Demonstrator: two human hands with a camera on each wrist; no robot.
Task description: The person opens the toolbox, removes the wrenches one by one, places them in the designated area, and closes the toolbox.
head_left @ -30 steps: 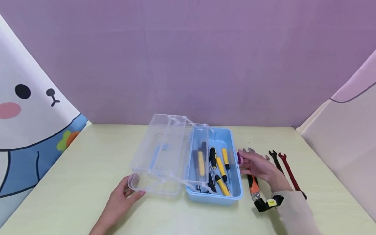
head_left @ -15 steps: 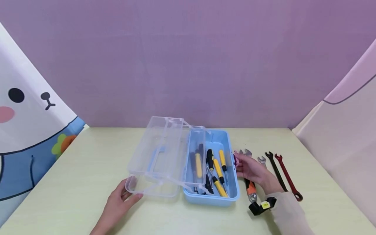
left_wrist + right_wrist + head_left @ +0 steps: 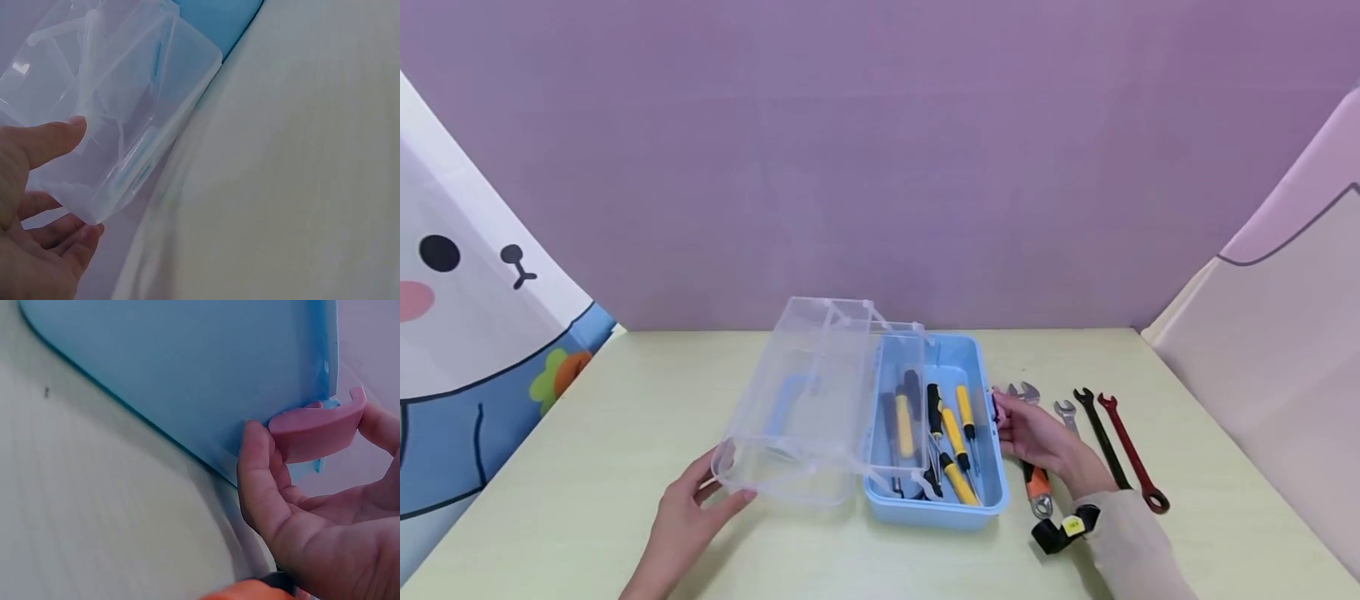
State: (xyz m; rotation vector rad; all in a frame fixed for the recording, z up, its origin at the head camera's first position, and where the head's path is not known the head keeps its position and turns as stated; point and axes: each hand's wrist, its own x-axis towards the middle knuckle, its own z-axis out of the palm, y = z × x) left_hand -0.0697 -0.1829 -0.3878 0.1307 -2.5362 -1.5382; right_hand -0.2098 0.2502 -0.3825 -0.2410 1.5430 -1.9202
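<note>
A light-blue toolbox (image 3: 936,518) stands on the table with its clear plastic lid (image 3: 752,467) swung out to the left and clear trays unfolded above it. Inside lie several yellow-and-black screwdrivers (image 3: 955,433), some seen through a clear tray. My left hand (image 3: 685,517) holds the lid's near left corner, thumb above and fingers below, as the left wrist view also shows. At the box's right side my right hand (image 3: 1041,437) grips a pink latch (image 3: 319,434) between thumb and fingers.
Right of the box lie an adjustable wrench (image 3: 1039,483) with an orange grip, partly behind my right hand, a silver wrench (image 3: 1066,412), a black wrench (image 3: 1103,442) and a red wrench (image 3: 1131,450). A purple backdrop (image 3: 880,167) rises behind the table.
The head view has shifted slightly, moving everything a little left. Both hands keep their hold, and the blue handle seen through the lid sits slightly further left.
</note>
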